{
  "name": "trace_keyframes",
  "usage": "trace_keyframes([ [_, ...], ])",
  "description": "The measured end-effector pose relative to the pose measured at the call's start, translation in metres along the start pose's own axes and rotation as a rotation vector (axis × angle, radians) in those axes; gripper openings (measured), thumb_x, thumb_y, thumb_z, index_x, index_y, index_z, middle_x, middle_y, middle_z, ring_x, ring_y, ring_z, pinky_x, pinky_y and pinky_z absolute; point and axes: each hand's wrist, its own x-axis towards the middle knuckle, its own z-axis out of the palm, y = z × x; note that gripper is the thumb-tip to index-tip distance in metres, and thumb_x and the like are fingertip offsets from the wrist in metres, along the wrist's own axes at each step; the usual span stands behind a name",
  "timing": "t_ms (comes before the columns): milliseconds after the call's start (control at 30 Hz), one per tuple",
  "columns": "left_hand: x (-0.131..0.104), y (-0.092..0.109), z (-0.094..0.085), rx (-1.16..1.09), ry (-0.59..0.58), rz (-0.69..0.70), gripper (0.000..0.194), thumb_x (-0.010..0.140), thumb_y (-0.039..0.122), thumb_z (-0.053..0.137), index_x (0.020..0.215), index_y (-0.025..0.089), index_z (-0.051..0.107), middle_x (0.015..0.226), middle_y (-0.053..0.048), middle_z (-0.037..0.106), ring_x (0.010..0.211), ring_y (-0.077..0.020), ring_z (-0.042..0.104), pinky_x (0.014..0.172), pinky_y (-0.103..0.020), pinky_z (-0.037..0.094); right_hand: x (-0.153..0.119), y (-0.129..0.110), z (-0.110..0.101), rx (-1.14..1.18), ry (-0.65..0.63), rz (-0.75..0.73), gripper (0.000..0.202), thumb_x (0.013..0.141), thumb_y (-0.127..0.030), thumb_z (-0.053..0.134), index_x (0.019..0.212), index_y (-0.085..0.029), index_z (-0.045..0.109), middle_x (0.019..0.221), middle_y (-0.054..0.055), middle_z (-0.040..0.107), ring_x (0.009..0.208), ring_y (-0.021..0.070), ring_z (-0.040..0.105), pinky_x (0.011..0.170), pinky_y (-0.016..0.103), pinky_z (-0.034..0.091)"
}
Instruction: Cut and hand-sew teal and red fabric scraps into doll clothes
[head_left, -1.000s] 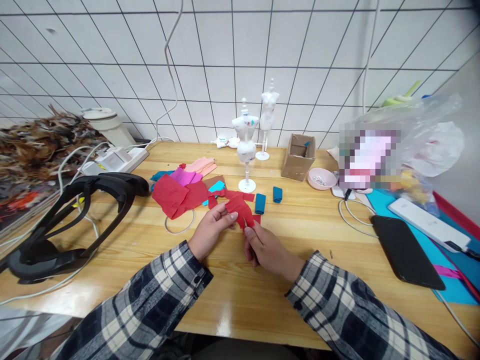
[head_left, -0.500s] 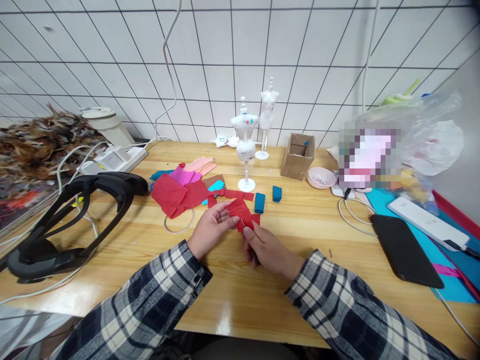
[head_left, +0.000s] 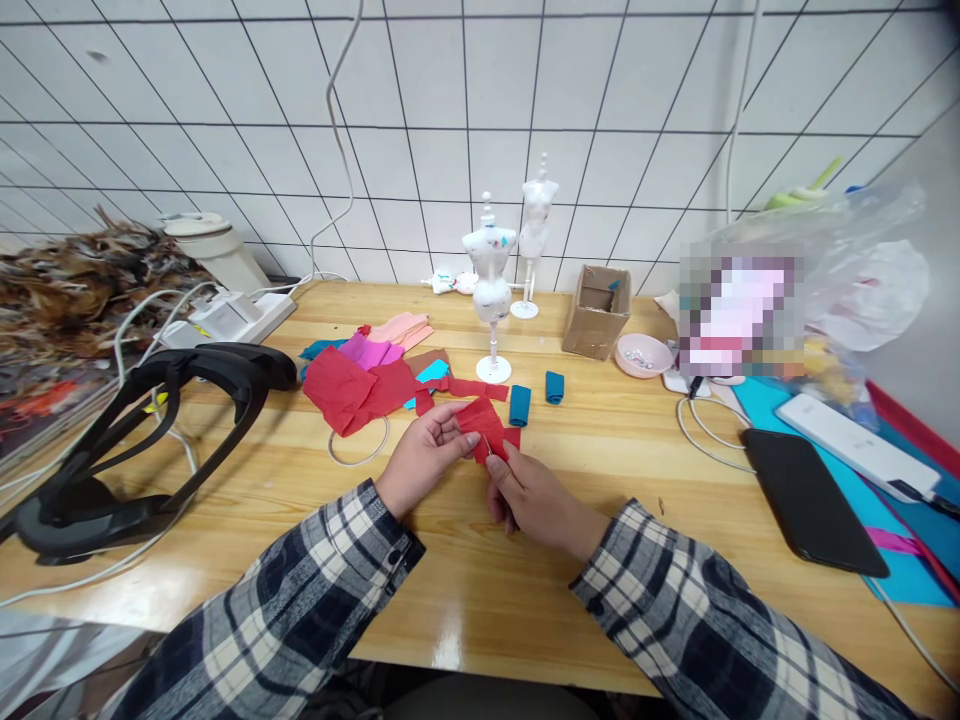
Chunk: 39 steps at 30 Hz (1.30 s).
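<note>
Where our hands met: we held a small red cloth [head_left: 480, 420] low over the table, in front of the nearer dress form; it was thin, matte and softly creased.
Left hand [head_left: 429, 455]: our thumb and fingers were clamped on the cloth's left edge, thumb on top.
Right hand [head_left: 536, 498]: our thumb and forefinger were closed together on a slim metal tool [head_left: 489, 450], its shiny tip against the cloth; most of it was hidden in our palm, so we could not tell its kind.
Red strip [head_left: 476, 390]: narrow, flat and straight-edged, it lay just beyond our cloth.
Fabric pile [head_left: 341, 385]: to our left, crumpled red sheets overlapped magenta [head_left: 369, 350], peach [head_left: 401, 328] and brown pieces, all limp and wrinkled.
Thin ring [head_left: 360, 463]: a slender hoop lay flat below the pile.
Teal bundles [head_left: 519, 406]: two compact, folded oblongs sat to the right of the strip, slightly apart.
Dress forms [head_left: 491, 297]: two glossy white torsos stood upright on round bases, pinched at the waist, with coloured marks.
Box [head_left: 589, 335]: plain brown cardboard, open-topped, square-cornered.
Bowl [head_left: 637, 370]: pale pink, round and shallow, with tiny glinting bits inside.
Table [head_left: 465, 590]: pale, streaky wood grain with a polished sheen.
</note>
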Motion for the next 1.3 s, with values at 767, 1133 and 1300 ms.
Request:
trace_keyframes([
  [767,-0.0019,0.0011,0.0023,0.039,0.006,0.005,0.041,0.071,0.027,0.077,0.106,0.015,0.060,0.088,-0.005,0.072,0.078,-0.0163,0.066,0.073,-0.028,0.049,0.0006,0.0042,0.0001,0.048,-0.005,-0.018,0.040,0.098,-0.056,0.023,0.100,-0.022,0.042,0.059,-0.005,0.058,0.040,0.0100,0.053,0.039,0.020,0.040],
  [1133,-0.0024,0.0040,0.0029,0.038,0.001,-0.004,0.039,0.070,0.026,0.077,0.104,0.015,0.061,0.086,-0.004,0.072,0.076,-0.0154,0.065,0.070,-0.026,0.049,0.0012,0.0002,-0.0007,0.010,0.001,0.001,0.038,0.098,-0.056,0.024,0.092,-0.023,0.040,0.058,-0.005,0.057,0.040,0.0098,0.051,0.039,0.021,0.040],
  [1300,-0.0027,0.0036,0.0033,0.037,0.000,-0.003,0.041,0.070,0.027,0.077,0.106,0.015,0.060,0.087,-0.004,0.072,0.078,-0.0159,0.066,0.071,-0.027,0.050,0.0024,0.0033,0.0000,0.011,0.003,0.012,0.035,0.099,-0.052,0.024,0.095,-0.022,0.040,0.058,-0.004,0.058,0.039,0.0102,0.052,0.038,0.020,0.040],
])
